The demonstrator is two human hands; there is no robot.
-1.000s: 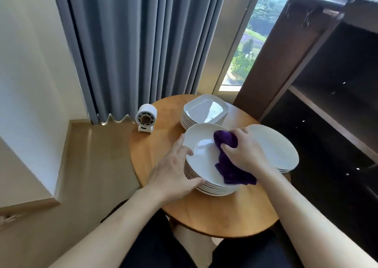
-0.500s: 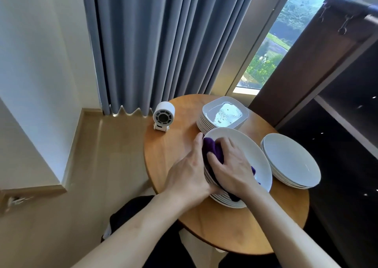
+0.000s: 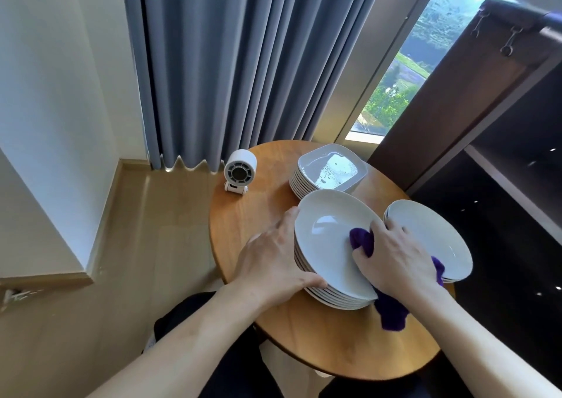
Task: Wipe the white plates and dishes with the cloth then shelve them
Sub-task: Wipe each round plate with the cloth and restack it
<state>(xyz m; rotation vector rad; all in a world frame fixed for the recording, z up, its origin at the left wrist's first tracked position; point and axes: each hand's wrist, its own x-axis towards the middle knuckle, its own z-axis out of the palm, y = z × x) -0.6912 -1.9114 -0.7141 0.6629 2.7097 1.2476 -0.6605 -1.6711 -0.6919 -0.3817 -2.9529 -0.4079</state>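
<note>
A stack of white round plates point(image 3: 327, 239) stands in the middle of the round wooden table point(image 3: 319, 333). My left hand point(image 3: 273, 260) grips the stack's left edge, thumb on the near rim. My right hand point(image 3: 395, 257) holds a purple cloth point(image 3: 390, 309) and presses it on the right side of the top plate; the cloth's tail hangs onto the table. A second stack of round plates point(image 3: 438, 233) sits to the right, partly behind my right hand. A stack of square white dishes point(image 3: 330, 169) stands at the back, the top one wet.
A small white fan point(image 3: 239, 171) stands on the table's back left edge. A dark wooden shelf unit point(image 3: 511, 166) with open shelves rises at the right. Grey curtains point(image 3: 243, 63) and a window are behind the table. Wooden floor lies to the left.
My right hand has swept the cloth from the left part of the top plate across to its right side. My left hand stays on the stack's left edge. The view shifted slightly.
</note>
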